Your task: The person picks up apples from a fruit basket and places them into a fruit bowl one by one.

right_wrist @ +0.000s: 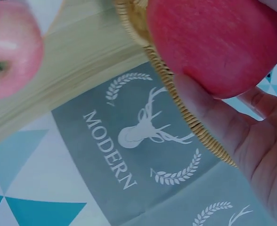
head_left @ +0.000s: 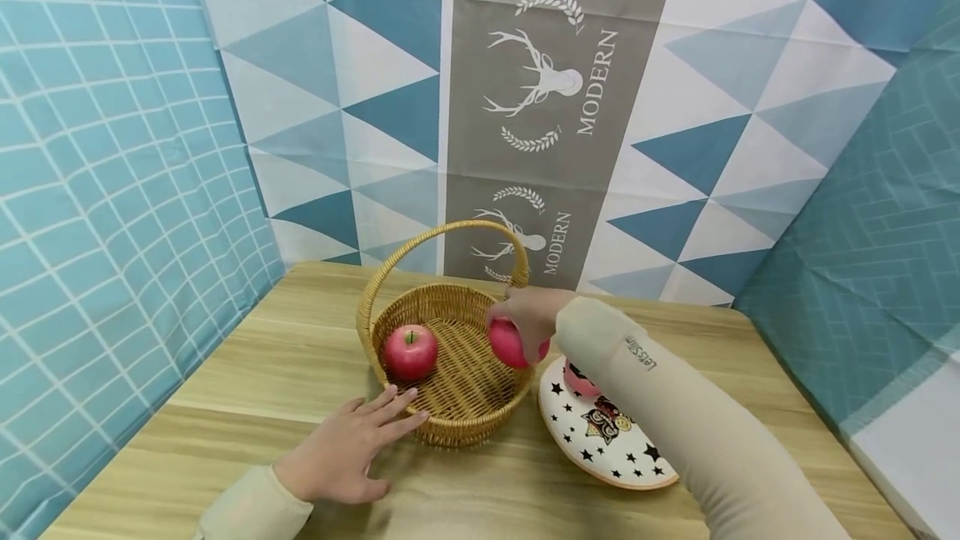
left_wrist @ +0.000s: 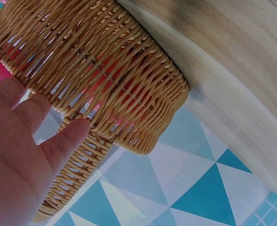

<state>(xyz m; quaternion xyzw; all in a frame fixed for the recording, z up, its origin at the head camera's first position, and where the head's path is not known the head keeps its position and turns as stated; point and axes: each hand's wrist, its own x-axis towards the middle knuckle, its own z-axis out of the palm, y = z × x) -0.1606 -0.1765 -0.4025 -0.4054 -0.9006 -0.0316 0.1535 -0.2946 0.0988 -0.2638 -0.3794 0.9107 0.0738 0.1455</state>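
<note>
hands: left [head_left: 347, 450] touches basket [head_left: 459, 433], right [head_left: 536, 315] grips apple [head_left: 510, 345]

We hold a red apple [head_left: 507, 345] in our right-hand grip [head_left: 534, 317], at the right side of a wicker basket [head_left: 450, 435] with an arched handle [head_left: 367, 307]. A second apple [head_left: 411, 354] sits inside, at the left. Our left-hand grip [head_left: 351, 450], fingers spread, lies at the basket's near left side. To the right on the wooden desk [head_left: 247, 390] we see a white, star-patterned plate [head_left: 576, 433]; our right sleeve [head_left: 675, 398] partly hides it and a pink thing [head_left: 578, 382] on it. Beyond hangs a triangle-patterned cloth [head_left: 390, 57].
</note>
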